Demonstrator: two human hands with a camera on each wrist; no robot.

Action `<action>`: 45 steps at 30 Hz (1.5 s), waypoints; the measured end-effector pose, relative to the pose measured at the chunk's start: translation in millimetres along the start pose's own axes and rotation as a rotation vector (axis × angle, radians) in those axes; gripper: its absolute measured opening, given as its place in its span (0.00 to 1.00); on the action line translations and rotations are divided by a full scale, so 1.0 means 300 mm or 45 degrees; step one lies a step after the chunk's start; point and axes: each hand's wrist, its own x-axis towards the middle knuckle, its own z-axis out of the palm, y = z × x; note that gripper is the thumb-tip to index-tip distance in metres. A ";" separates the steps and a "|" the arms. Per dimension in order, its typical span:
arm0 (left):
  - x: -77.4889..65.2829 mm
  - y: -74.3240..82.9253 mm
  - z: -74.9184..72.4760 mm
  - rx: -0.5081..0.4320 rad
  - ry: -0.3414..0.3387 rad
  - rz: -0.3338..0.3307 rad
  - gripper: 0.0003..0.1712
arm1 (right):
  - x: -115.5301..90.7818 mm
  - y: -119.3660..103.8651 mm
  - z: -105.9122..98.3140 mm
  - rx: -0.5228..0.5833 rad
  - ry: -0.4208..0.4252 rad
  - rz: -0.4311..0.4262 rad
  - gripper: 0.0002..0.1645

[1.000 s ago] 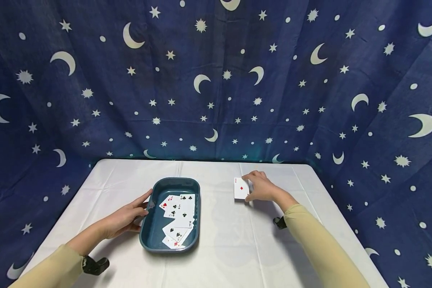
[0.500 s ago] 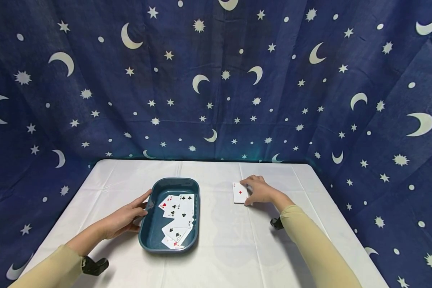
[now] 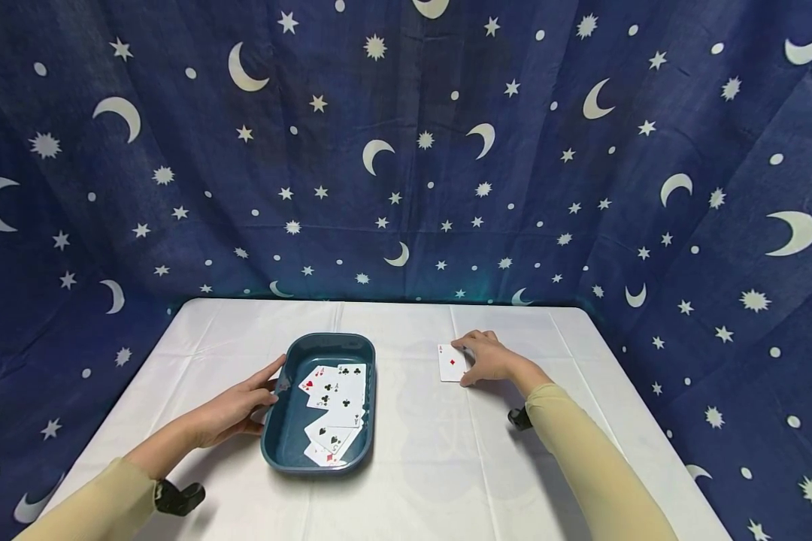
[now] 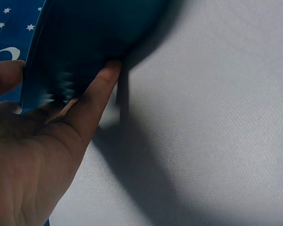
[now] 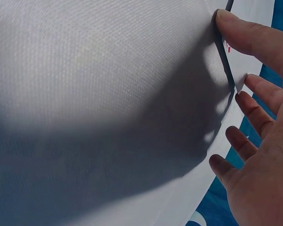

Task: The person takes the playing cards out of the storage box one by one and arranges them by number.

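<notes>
My left hand (image 3: 233,409) holds the left wall of a dark teal tray (image 3: 271,439), with fingertips right at its rim; in the left wrist view the fingers (image 4: 96,94) meet the outer wall. Several playing cards (image 3: 334,398) lie overlapping face up inside it, hearts, clubs, spades and a diamond among them. To the right of the tray, my right hand (image 3: 492,359) pinches an ace of diamonds (image 3: 451,367) by its far and near edges. The right wrist view shows the card (image 5: 237,61) tilted on edge between thumb and fingers.
A white-covered table (image 3: 413,451) bears everything, with a stretch of cloth between tray and ace. A dark blue curtain (image 3: 406,188) patterned with moons and stars hangs behind the table and along its sides. Each wrist wears a black strap (image 3: 178,498).
My right hand and the ace have come slightly toward me and lower to the table, then held still over the last half second. Left hand, tray and cards have not moved.
</notes>
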 end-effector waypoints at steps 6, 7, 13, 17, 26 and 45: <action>0.000 -0.003 -0.002 -0.010 -0.006 0.004 0.46 | 0.004 0.003 0.002 0.003 -0.014 -0.005 0.53; 0.000 -0.003 -0.002 -0.012 -0.007 0.004 0.46 | 0.004 0.003 0.002 0.005 -0.016 -0.004 0.53; -0.001 -0.003 -0.005 -0.017 -0.019 0.010 0.46 | 0.007 0.003 0.004 0.022 -0.033 0.011 0.53; -0.001 -0.001 -0.009 -0.004 -0.035 0.026 0.46 | 0.012 0.002 0.004 0.022 -0.044 0.030 0.53; -0.001 0.002 -0.010 0.011 -0.062 0.047 0.45 | 0.010 -0.001 -0.001 0.025 -0.063 0.037 0.54; 0.002 -0.005 -0.017 -0.001 -0.061 0.049 0.45 | 0.005 -0.023 -0.029 0.069 0.099 -0.087 0.59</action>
